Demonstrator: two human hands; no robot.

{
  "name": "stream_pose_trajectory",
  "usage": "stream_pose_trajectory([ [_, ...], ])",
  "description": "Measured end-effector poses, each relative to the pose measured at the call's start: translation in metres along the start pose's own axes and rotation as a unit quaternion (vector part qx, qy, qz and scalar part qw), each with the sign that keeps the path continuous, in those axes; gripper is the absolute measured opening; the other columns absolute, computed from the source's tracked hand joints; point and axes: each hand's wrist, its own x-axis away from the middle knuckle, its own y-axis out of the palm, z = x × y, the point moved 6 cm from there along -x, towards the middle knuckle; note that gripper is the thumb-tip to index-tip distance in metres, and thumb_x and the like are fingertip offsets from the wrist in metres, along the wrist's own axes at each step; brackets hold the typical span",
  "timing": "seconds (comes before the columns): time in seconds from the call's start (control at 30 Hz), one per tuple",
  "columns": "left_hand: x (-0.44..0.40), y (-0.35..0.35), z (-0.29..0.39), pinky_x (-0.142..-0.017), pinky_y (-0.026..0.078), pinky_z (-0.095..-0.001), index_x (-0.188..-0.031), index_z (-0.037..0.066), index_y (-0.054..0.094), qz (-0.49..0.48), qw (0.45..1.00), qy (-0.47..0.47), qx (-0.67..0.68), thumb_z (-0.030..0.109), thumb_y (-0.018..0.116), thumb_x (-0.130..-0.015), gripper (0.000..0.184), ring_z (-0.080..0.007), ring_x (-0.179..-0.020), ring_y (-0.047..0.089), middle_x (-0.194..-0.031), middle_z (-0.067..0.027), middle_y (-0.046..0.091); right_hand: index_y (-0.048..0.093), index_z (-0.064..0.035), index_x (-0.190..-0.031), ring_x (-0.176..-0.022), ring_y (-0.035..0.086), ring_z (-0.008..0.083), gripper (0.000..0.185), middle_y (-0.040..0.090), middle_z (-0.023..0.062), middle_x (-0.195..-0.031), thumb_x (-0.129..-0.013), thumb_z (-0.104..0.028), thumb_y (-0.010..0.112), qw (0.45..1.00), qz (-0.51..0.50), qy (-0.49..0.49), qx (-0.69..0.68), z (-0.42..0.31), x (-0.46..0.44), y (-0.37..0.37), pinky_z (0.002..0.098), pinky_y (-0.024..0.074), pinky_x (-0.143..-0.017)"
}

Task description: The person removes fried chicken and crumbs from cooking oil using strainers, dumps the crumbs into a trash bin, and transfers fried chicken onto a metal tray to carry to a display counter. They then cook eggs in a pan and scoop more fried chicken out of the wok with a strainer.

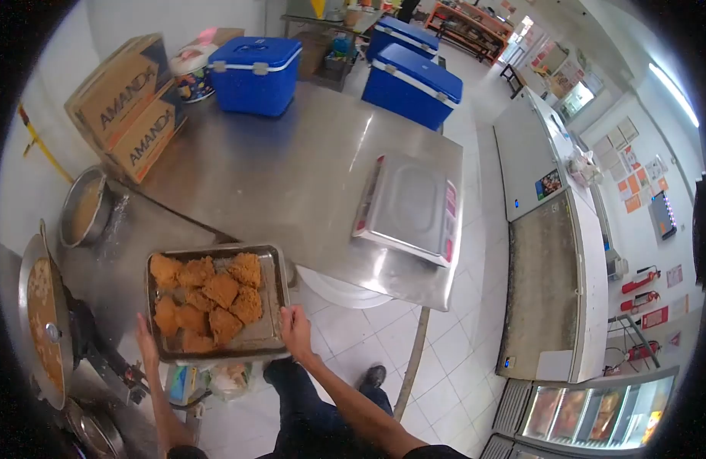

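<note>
A dark metal baking tray (270, 306) carries several pieces of golden-brown fried chicken (207, 298), mostly on its left and middle part. My right hand (295, 330) is closed round the tray's right edge near the front corner. At the opposite side, my left hand (147, 341) holds the tray's left edge near the front corner, its other fingers partly hidden. The tray looks about level, at the near edge of the steel worktop. Left of it stands a large wok (43, 329) with bubbling oil.
A metal bowl (87, 208) sits behind the wok. Across the steel table (307, 168) are AMANDA cartons (131, 107), a blue cooler (255, 75) and a flat scale (410, 208). More blue coolers (415, 83), chest freezers (548, 283) and a display fridge (597, 409) stand beyond.
</note>
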Motion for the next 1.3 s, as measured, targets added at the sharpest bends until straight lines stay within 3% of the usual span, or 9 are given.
stream_pose_trajectory([
  [0.17,0.146,0.028,0.067,-0.113,0.018,-0.0385,-0.145,-0.001,0.024,-0.056,0.979,-0.005,0.197,0.064,0.035,-0.091,0.086,-0.0291,-0.139,0.024,-0.151,-0.0172,0.024,0.051,-0.0016,-0.090,-0.060,0.058,0.0392,0.023,0.058,0.0208,-0.066,-0.094,-0.023,0.055,0.999,-0.020,0.032,0.002,-0.031,0.016,-0.163,0.0416,0.0441,-0.054],
  [0.27,0.230,0.070,0.114,-0.109,0.026,-0.0380,-0.145,0.002,0.026,-0.203,0.931,-0.029,0.303,0.062,0.037,-0.092,0.081,-0.0278,-0.136,0.029,-0.148,-0.0149,0.030,0.051,-0.0013,-0.091,-0.063,0.057,0.0452,0.024,0.057,0.0234,-0.067,-0.093,-0.024,0.057,0.997,0.027,-0.047,0.049,-0.069,0.014,-0.278,0.0437,0.0431,-0.054],
  [0.47,0.372,0.160,0.214,-0.110,0.022,-0.0415,-0.146,0.008,0.026,-0.118,0.970,-0.002,0.211,0.061,0.038,-0.092,0.078,-0.0275,-0.138,0.024,-0.149,-0.0129,0.027,0.050,0.0001,-0.088,-0.065,0.054,0.0476,0.027,0.054,0.0256,-0.068,-0.090,-0.025,0.061,0.991,0.065,-0.037,0.115,-0.113,0.013,-0.499,0.0451,0.0395,-0.052],
  [0.5,0.383,0.178,0.222,-0.113,0.016,-0.0475,-0.148,0.013,0.025,-0.091,0.980,-0.020,0.178,0.064,0.037,-0.090,0.078,-0.0289,-0.142,0.016,-0.152,-0.0125,0.022,0.050,0.0003,-0.087,-0.059,0.052,0.0430,0.028,0.053,0.0238,-0.065,-0.090,-0.025,0.062,0.987,0.079,-0.039,0.132,-0.115,0.011,-0.530,0.0430,0.0387,-0.051],
  [0.53,0.399,0.201,0.244,-0.105,0.030,-0.0348,-0.140,-0.001,0.037,-0.152,0.951,0.044,0.265,0.051,0.042,-0.095,0.068,-0.0239,-0.126,0.040,-0.138,-0.0123,0.042,0.050,0.0005,-0.087,-0.053,0.050,0.0384,0.029,0.051,0.0220,-0.063,-0.090,-0.026,0.062,0.983,0.092,-0.042,0.150,-0.117,0.005,-0.561,0.0410,0.0379,-0.050],
  [0.63,0.450,0.254,0.326,-0.100,0.033,-0.0344,-0.127,-0.003,0.051,-0.190,0.965,0.027,0.181,0.050,0.042,-0.096,0.061,-0.0227,-0.117,0.046,-0.127,-0.0127,0.051,0.049,0.0005,-0.085,-0.049,0.042,0.0233,0.033,0.048,0.0167,-0.059,-0.090,-0.029,0.062,0.985,0.122,-0.026,0.119,-0.119,-0.021,-0.641,0.0356,0.0360,-0.048],
  [0.8,0.497,0.368,0.467,-0.077,0.043,-0.0303,-0.097,-0.002,0.063,-0.173,0.966,0.107,0.158,0.044,0.040,-0.099,0.051,-0.0147,-0.081,0.054,-0.089,-0.0039,0.062,0.050,0.0011,-0.085,-0.055,0.040,0.0144,0.031,0.048,0.0113,-0.060,-0.092,-0.028,0.061,0.977,0.168,-0.004,0.133,-0.084,-0.092,-0.743,0.0318,0.0355,-0.049],
  [1.1,0.491,0.657,0.647,-0.081,0.043,-0.0322,-0.095,-0.006,0.061,-0.276,0.925,0.232,0.118,0.030,0.043,-0.098,0.041,-0.0169,-0.089,0.056,-0.091,-0.0100,0.064,0.048,-0.0003,-0.082,-0.063,0.038,0.0110,0.027,0.041,0.0027,-0.066,-0.093,-0.023,0.058,0.962,0.245,0.060,0.103,-0.027,-0.289,-0.931,0.0285,0.0354,-0.056],
  [1.3,0.491,0.805,0.805,-0.065,0.041,-0.0297,-0.082,-0.005,0.057,-0.313,0.906,0.231,0.165,0.030,0.047,-0.097,0.039,-0.0103,-0.073,0.048,-0.072,-0.0039,0.057,0.044,-0.0020,-0.080,-0.064,0.035,0.0114,0.028,0.033,0.0008,-0.067,-0.094,-0.023,0.057,0.947,0.283,0.055,0.143,0.009,-0.438,-1.036,0.0271,0.0323,-0.058],
])
